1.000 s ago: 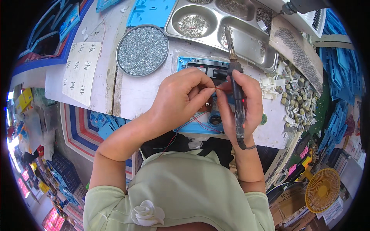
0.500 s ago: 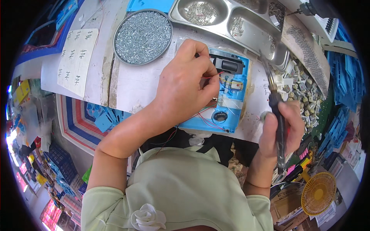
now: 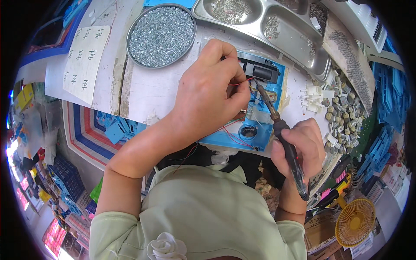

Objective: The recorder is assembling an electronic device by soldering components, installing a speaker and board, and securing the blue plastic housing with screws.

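Observation:
A blue plastic casing (image 3: 255, 138) with wires and small parts inside lies before me on the white table. My left hand (image 3: 212, 86) reaches over its left side, thumb and fingertips pinched on a thin red wire (image 3: 242, 82). In my right hand (image 3: 305, 145) is a soldering iron (image 3: 289, 151) with a black handle. Its tip points into the casing, close to the pinched wire; whether they touch I cannot tell. A black rectangular part (image 3: 264, 73) sits at the casing's far edge, and a round black part (image 3: 248, 131) at its near side.
A round dish of small metal screws (image 3: 161, 37) stands far left of the casing. Behind is a steel compartment tray (image 3: 288, 37) with tiny metal pieces. Small white and metal parts (image 3: 333, 104) are heaped on the right. A yellow fan (image 3: 355, 222) is at lower right.
My right hand has moved left, bringing the soldering iron's tip from beside the tray down into the casing near my left fingertips. The left hand keeps its pinch, barely shifted.

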The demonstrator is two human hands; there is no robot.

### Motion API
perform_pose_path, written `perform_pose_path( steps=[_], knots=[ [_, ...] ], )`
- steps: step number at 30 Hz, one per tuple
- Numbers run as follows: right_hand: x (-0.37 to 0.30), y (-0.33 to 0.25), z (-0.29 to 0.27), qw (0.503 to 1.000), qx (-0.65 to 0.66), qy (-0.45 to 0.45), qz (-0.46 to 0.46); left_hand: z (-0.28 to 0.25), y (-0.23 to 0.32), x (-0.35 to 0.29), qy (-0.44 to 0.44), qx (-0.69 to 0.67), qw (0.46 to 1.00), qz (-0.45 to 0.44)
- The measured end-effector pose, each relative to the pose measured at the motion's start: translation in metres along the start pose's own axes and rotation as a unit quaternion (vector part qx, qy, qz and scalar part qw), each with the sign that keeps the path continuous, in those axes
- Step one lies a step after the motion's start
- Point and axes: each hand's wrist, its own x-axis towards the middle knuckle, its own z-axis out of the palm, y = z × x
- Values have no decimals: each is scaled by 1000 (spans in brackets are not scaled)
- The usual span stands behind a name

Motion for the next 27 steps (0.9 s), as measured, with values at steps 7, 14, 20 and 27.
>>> perform_pose_path(
  steps=[7,14,20,27],
  knots=[
    [2,-1,1,1000,-16,-7,3,2,0,-1,3,-23,1000,-19],
    [1,2,-1,999,-40,-9,-23,7,-1,-1,39,-23,999,17],
    [1,1,-10,999,-26,-26,-1,7,-1,-1,41,-21,999,15],
    [1,5,-11,1000,-16,-25,-9,6,0,-2,28,0,1000,13]
  ],
)
